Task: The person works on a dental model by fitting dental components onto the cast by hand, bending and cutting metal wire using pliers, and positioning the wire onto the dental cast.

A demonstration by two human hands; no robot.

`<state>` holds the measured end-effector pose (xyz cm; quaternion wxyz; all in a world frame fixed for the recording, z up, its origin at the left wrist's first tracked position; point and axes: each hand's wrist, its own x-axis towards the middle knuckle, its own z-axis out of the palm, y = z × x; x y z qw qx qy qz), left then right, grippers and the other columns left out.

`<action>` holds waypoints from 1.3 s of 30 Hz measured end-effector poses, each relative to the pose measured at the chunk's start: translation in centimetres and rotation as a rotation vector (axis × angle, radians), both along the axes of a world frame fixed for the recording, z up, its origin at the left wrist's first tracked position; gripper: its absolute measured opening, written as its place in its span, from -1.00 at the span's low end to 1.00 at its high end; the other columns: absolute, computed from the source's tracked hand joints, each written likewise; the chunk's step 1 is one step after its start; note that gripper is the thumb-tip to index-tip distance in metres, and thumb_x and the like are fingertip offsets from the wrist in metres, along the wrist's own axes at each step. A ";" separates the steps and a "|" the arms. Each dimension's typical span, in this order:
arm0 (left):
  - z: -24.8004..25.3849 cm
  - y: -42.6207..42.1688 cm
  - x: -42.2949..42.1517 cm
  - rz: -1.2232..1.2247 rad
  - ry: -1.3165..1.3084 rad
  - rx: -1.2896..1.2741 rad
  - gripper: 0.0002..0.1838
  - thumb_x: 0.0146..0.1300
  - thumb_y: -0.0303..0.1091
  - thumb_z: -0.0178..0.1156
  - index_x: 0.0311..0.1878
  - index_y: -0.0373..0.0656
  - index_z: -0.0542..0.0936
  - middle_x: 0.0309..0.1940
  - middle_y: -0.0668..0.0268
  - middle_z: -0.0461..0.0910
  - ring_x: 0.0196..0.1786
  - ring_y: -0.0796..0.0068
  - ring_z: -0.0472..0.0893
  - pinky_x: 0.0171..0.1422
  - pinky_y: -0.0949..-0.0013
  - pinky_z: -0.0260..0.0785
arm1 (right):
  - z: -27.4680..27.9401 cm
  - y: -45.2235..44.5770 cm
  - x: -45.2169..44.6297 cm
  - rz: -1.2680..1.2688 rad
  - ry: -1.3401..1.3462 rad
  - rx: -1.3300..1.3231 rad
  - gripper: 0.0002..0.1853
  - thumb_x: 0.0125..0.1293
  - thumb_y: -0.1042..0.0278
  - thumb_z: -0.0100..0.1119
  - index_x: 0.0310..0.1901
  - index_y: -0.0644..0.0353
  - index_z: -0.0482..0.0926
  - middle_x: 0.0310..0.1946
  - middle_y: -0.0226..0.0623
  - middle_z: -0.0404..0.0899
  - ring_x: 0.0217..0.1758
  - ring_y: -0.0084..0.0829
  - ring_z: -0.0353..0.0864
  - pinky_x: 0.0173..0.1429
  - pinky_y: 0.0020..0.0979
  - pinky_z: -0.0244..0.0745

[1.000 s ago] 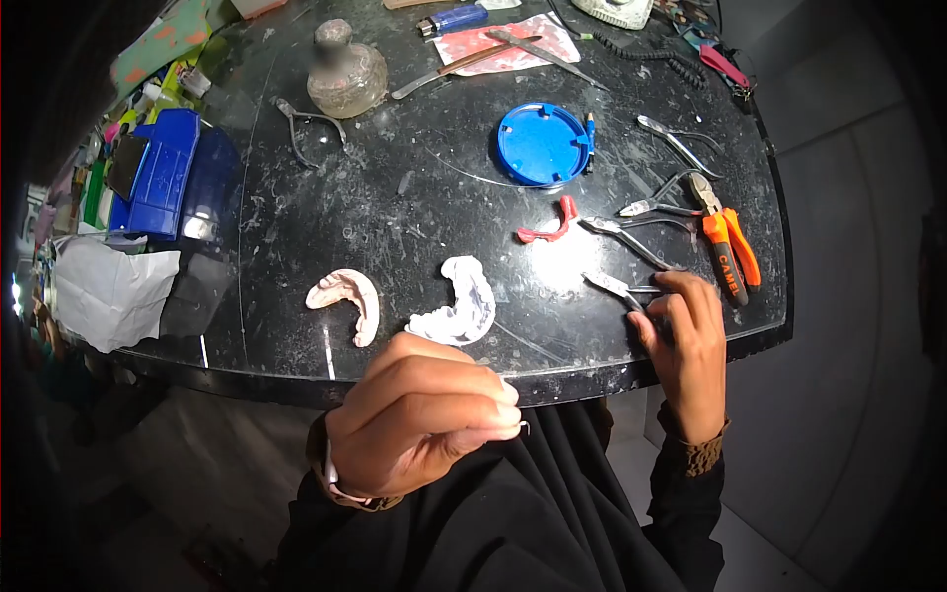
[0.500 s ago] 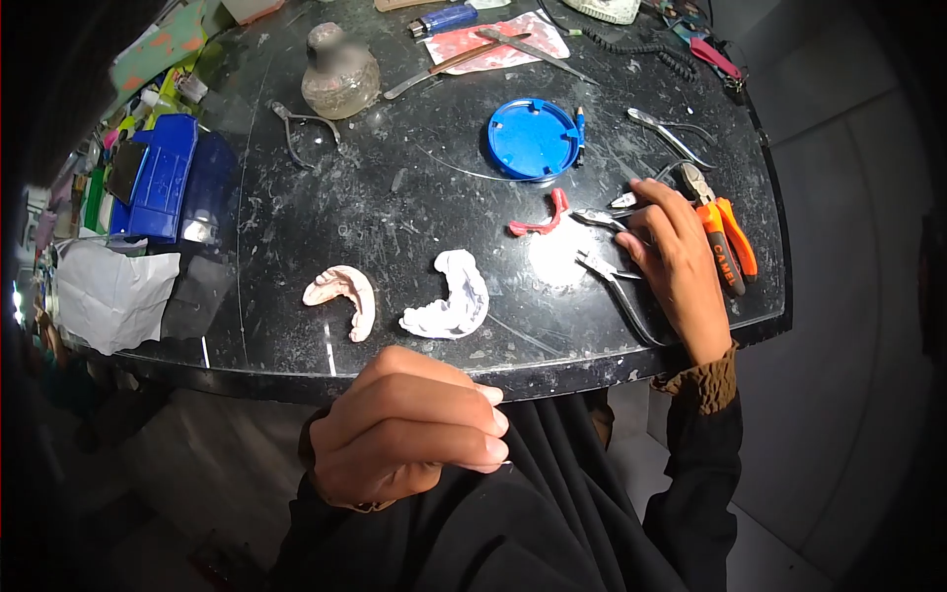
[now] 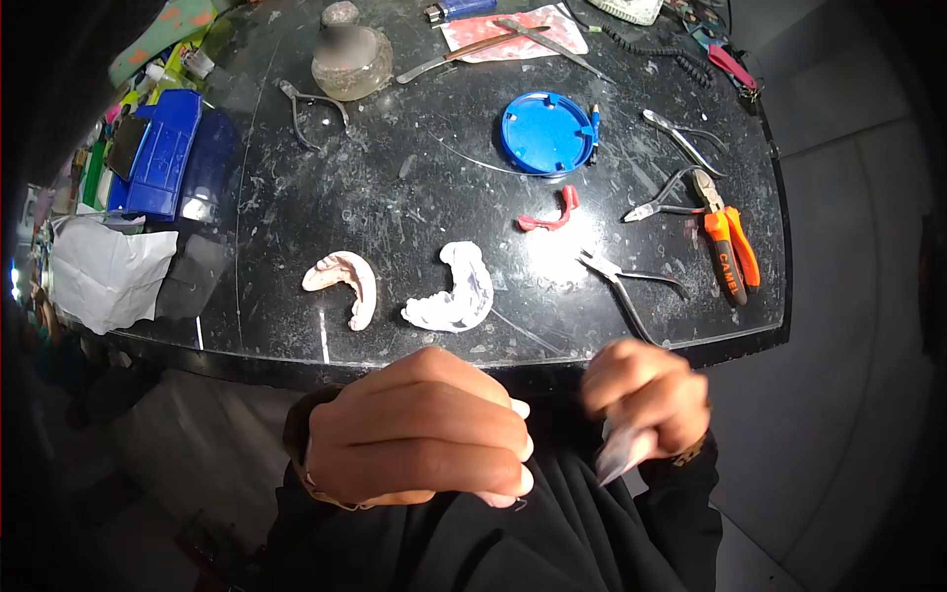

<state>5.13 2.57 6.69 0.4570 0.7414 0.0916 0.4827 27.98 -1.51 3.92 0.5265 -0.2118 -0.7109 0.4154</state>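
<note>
My left hand (image 3: 419, 429) is closed in a pinch in front of the table edge; a tiny bit of thin wire (image 3: 521, 504) shows at its fingertips. To its right, my right hand (image 3: 651, 395) is wrapped round a pair of pliers (image 3: 619, 456), blurred, with the tip pointing down and left. Beyond the hands, a white dental cast (image 3: 464, 291) and a pinkish cast (image 3: 345, 281) lie on the black table (image 3: 395, 207). Another pair of pliers (image 3: 617, 271) lies open near the front edge, with a red curved piece (image 3: 552, 212) behind it.
A blue round lid (image 3: 547, 133), orange-handled cutters (image 3: 728, 242) and more pliers (image 3: 661, 202) lie at the right. Farther back stand a glass jar (image 3: 353, 69) and a pink-stained sheet with tools (image 3: 473, 35). At the left are a blue box (image 3: 168, 153) and crumpled paper (image 3: 109, 271).
My right hand has picked up one pair of pliers from the table and brought it down towards my left hand. My left hand has moved slightly, still pinched.
</note>
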 end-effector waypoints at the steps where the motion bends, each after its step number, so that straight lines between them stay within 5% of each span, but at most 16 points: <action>1: 0.0 0.1 0.2 -0.001 0.008 0.026 -0.88 0.10 -0.43 0.30 -0.33 -0.28 0.64 -0.38 0.18 0.62 -0.32 0.36 0.57 -0.26 0.38 0.61 | 0.2 -0.1 -0.5 0.082 -0.077 0.045 -0.70 0.17 0.38 0.33 -0.54 0.25 0.39 -0.39 -0.14 0.52 -0.42 -0.26 0.53 -0.40 -0.33 0.44; 8: 0.2 0.1 0.5 -0.021 0.043 0.070 -0.86 0.13 -0.38 0.35 -0.35 -0.24 0.63 -0.39 0.20 0.60 -0.32 0.39 0.57 -0.28 0.36 0.65 | -0.6 0.0 -1.8 0.106 -0.085 0.059 -0.74 0.15 0.36 0.34 -0.44 0.33 0.45 -0.29 -0.11 0.51 -0.35 -0.24 0.55 -0.31 -0.31 0.45; 11: 0.2 0.0 0.7 0.002 0.061 0.089 -0.85 0.12 -0.36 0.35 -0.36 -0.23 0.63 -0.40 0.21 0.60 -0.34 0.39 0.57 -0.29 0.37 0.65 | -0.5 -0.2 -1.5 0.137 -0.099 0.022 -0.59 0.35 0.16 0.13 -0.47 0.40 0.42 -0.18 0.16 0.56 -0.27 -0.01 0.64 -0.21 -0.07 0.60; 14: 0.2 -0.3 0.9 0.048 0.075 0.089 -0.85 0.12 -0.35 0.35 -0.38 -0.22 0.62 -0.41 0.22 0.59 -0.35 0.40 0.57 -0.30 0.38 0.64 | -0.5 -0.3 -1.6 0.106 -0.102 0.030 -0.58 0.35 0.14 0.13 -0.47 0.39 0.41 -0.19 0.16 0.56 -0.27 -0.02 0.64 -0.20 -0.06 0.59; 17: 0.1 -0.3 0.9 0.059 0.073 0.108 -0.85 0.12 -0.35 0.35 -0.38 -0.22 0.62 -0.42 0.23 0.59 -0.36 0.40 0.57 -0.31 0.39 0.64 | -0.7 -0.2 -2.0 0.041 -0.056 0.065 -0.72 0.16 0.33 0.33 -0.47 0.32 0.45 -0.30 -0.13 0.51 -0.36 -0.24 0.54 -0.32 -0.33 0.42; 32: 0.4 -1.5 1.3 0.303 0.178 0.167 -0.87 0.06 -0.53 0.32 -0.44 -0.18 0.53 -0.51 0.29 0.54 -0.41 0.40 0.55 -0.41 0.44 0.55 | -1.4 -0.5 -2.2 0.051 0.019 -0.023 -0.66 0.23 0.29 0.27 -0.55 0.32 0.42 -0.35 -0.10 0.49 -0.42 -0.26 0.47 -0.37 -0.32 0.34; 39: -0.2 -2.2 2.4 0.523 0.093 0.223 -0.81 -0.27 -0.49 0.28 -0.46 -0.28 0.65 -0.55 0.28 0.59 -0.42 0.35 0.60 -0.34 0.42 0.56 | -1.3 -0.7 -2.2 0.011 -0.006 -0.043 -0.60 0.37 0.20 0.13 -0.53 0.34 0.41 -0.40 -0.01 0.53 -0.45 -0.24 0.54 -0.32 -0.25 0.50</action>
